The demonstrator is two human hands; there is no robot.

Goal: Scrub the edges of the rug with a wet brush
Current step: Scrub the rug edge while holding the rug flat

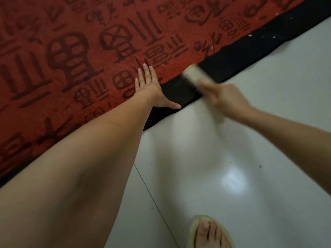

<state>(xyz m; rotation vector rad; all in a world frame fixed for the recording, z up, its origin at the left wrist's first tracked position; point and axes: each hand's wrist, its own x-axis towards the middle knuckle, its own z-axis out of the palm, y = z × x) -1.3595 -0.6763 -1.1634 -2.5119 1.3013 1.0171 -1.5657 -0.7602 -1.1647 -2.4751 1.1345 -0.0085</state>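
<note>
1. The right hand (225, 99) has its fingers wrapped round the back of a pale-backed scrub brush (194, 78); both are smeared by motion blur, so exactly how the fingers lie cannot be told.
2. The brush sits bristles-down on the black border (250, 51) of the red patterned rug (80, 51), just beside the left hand's thumb.
3. The left hand (148, 85) lies flat with fingers straight, holding nothing, pinning the rug; its thumb reaches across the border to the edge.
4. To scrub well, I would keep that palm pressing close to the brush so the edge cannot ripple, and work short strokes along the border.
5. Pale specks (250, 35) further up the border suggest that stretch is not yet cleaned.
6. The white tiled floor (232, 158) looks glossy; a sandalled foot (210, 233) stands on it, so drips could make it slippery.
</note>
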